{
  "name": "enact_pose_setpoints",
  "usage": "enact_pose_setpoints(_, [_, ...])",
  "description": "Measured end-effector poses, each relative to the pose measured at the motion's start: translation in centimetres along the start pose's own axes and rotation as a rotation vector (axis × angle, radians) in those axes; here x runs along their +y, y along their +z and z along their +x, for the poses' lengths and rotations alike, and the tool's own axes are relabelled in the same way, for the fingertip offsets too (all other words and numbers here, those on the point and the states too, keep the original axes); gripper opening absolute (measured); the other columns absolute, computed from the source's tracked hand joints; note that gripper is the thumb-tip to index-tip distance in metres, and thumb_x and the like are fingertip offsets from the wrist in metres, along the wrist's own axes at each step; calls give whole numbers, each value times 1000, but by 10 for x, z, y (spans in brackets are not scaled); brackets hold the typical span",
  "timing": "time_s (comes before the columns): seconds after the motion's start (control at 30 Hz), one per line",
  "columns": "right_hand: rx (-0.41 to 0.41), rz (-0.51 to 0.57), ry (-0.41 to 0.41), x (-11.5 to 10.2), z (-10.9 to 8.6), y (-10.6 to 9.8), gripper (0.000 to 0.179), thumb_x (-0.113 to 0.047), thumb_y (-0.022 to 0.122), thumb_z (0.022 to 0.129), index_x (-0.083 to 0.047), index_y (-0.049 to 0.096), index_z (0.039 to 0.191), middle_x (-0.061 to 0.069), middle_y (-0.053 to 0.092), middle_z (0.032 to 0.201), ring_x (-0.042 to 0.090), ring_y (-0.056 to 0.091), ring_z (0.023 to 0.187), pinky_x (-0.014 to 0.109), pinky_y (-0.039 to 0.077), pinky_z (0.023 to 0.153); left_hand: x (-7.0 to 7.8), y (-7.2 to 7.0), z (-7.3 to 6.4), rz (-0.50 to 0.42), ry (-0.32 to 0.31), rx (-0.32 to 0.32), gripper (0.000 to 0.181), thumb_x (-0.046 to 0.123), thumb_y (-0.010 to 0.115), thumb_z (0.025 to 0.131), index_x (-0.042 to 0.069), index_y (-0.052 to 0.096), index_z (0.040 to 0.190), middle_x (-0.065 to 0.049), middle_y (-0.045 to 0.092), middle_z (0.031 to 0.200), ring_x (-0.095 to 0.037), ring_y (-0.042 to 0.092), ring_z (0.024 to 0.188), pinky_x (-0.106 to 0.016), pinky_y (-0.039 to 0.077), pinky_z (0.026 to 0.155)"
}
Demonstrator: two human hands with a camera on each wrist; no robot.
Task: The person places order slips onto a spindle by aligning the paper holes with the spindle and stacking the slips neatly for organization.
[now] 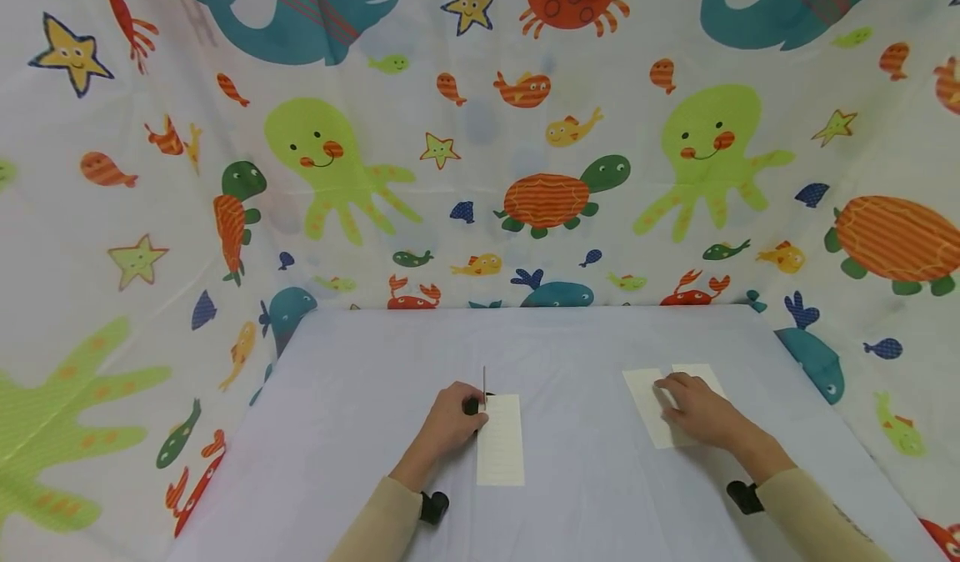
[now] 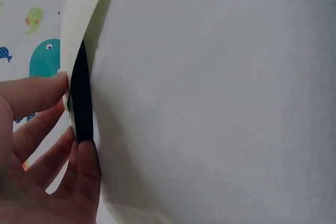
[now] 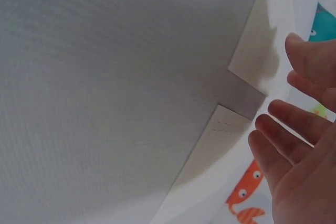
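My left hand [image 1: 452, 418] is at the upper left of a cream, lined paper slip [image 1: 501, 444]. In the left wrist view, the thumb presses on the slip [image 2: 86, 3] while the fingers hold a flat, dark object [image 2: 82, 98] against it; its kind does not show. A thin upright strip [image 1: 484, 383] rises by the fingertips in the head view. My right hand [image 1: 697, 408] hovers over two more cream slips, a left one [image 1: 641, 403] and a right one [image 1: 697, 372]. Its fingers are loosely bent, with nothing between them in the right wrist view.
A white cloth covers the table [image 1: 375, 362]. Behind it and at both sides hangs a curtain [image 1: 480, 270] printed with sea animals. Each wrist carries a small black camera, the left one [image 1: 433, 508] and the right one [image 1: 744, 497].
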State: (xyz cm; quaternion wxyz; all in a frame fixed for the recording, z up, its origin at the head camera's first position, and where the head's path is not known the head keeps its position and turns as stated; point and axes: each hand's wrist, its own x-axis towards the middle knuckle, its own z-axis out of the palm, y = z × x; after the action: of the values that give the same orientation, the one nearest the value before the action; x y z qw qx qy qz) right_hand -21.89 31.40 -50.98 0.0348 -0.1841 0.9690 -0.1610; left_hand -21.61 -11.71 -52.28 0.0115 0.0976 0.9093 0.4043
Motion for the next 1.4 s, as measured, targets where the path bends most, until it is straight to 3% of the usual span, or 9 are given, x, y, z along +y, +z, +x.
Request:
enact_pose_setpoints(0.4, [-76, 29, 67, -13, 0, 2, 49, -8, 69, 93, 4, 55, 139, 31, 46, 137, 51, 41, 124, 67, 44, 94, -4, -1, -3, -5, -10, 12, 16, 5, 76, 85, 4, 69, 100, -14, 65, 113, -34, 59, 111, -53, 47, 99])
enact_pose_setpoints(0.6, [-99, -5, 103, -14, 2, 4, 50, -10, 69, 94, 3, 55, 140, 31, 45, 138, 51, 40, 125, 66, 44, 95, -6, 0, -2, -8, -11, 10, 16, 6, 76, 86, 4, 69, 101, -14, 65, 114, -34, 59, 112, -53, 46, 100])
enact_pose_setpoints(0.9, [-67, -44, 106, -13, -1, 5, 44, -7, 69, 93, 6, 59, 134, 35, 48, 139, 55, 43, 127, 66, 44, 96, -7, 4, 2, -10, -13, -8, 18, 7, 76, 87, 4, 70, 104, -14, 64, 116, -33, 59, 113, -52, 47, 100])
enact_pose_setpoints(1.1, [-32, -55, 138, -24, -2, 6, 36, -2, 66, 93, 8, 64, 127, 36, 54, 135, 54, 49, 125, 65, 43, 98, -8, 1, 2, -3, 32, 5, 17, 6, 75, 86, 4, 70, 102, -13, 65, 113, -34, 60, 113, -52, 47, 99])
enact_pose_setpoints(1.23, [-6, -92, 158, -29, 0, 10, 32, -1, 67, 92, 6, 68, 123, 31, 61, 126, 50, 56, 117, 61, 48, 94, -8, 0, 1, 5, 71, 14, 17, 5, 74, 85, 3, 71, 101, -13, 66, 111, -35, 60, 112, -52, 47, 98])
enact_pose_setpoints(1.4, [41, -26, 176, -32, 1, 11, 32, 3, 68, 90, 7, 68, 122, 25, 64, 110, 42, 61, 101, 55, 53, 84, -9, 0, 4, 3, 64, 16, 18, 7, 75, 85, 4, 71, 102, -13, 66, 111, -35, 60, 112, -52, 47, 98])
